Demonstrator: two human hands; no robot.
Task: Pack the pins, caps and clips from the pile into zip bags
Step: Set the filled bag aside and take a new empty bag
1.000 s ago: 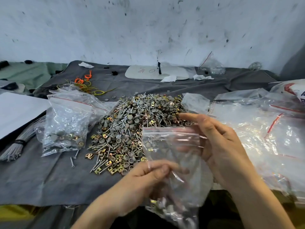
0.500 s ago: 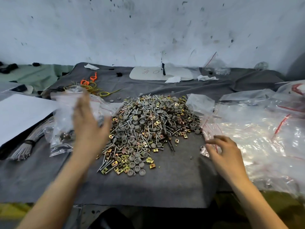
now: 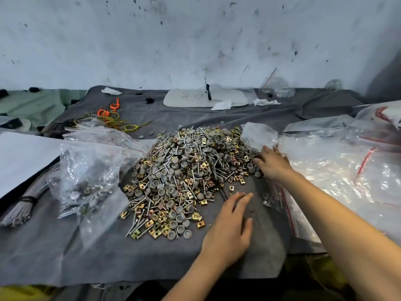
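Grey cloth (image 3: 65,253): one pile (image 3: 184,170), two hands (image 3: 230,231) (image 3: 273,164).

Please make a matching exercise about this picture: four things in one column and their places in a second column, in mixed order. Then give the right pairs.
Things
1. filled zip bag
2. orange wires
3. left hand
4. right hand

Places
A. at the right edge of the pile
B. behind the pile, to the left
C. on the grey cloth, at the pile's near right side
D. left of the pile

Pairs: 1-D, 2-B, 3-C, 4-A
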